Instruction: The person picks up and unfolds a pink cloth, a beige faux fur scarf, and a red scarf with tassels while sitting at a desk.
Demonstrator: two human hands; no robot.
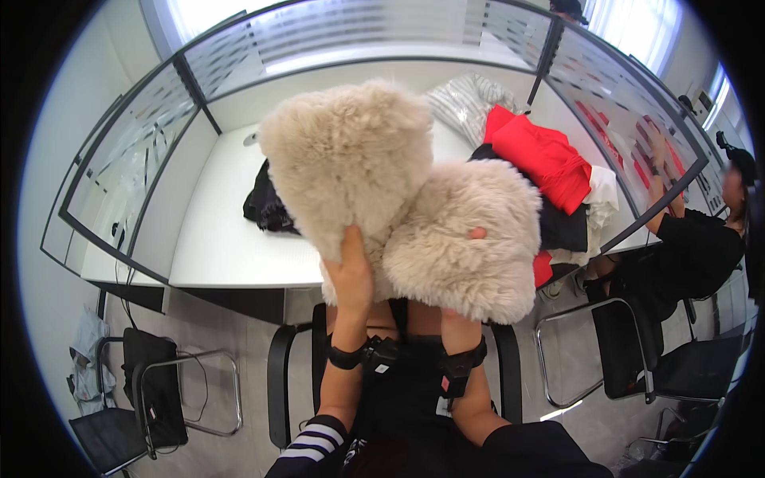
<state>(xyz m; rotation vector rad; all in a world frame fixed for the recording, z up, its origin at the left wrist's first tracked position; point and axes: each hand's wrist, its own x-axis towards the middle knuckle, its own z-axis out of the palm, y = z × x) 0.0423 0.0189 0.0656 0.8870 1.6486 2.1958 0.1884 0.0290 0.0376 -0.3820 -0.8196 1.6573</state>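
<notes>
A cream fluffy faux-fur piece (pixel 352 155) is raised over the desk, its upper part leaning left. My left hand (pixel 354 269) grips its lower part, the thumb lying on the fur. A second fluffy part (pixel 466 239) spreads to the right; whether it is joined to the first I cannot tell. My right hand (pixel 460 328) holds this part from below, mostly hidden, with one fingertip showing through the fur. Behind the fur, on the left, lies a black folded cloth (pixel 269 203).
Red cloth (pixel 538 155), white cloth (pixel 602 191) and a striped item in clear plastic (pixel 472 104) are piled at the desk's right. Glass partitions (pixel 382 36) surround the white desk (pixel 239 251). A co-worker (pixel 693 251) sits on the right. Chairs stand on both sides.
</notes>
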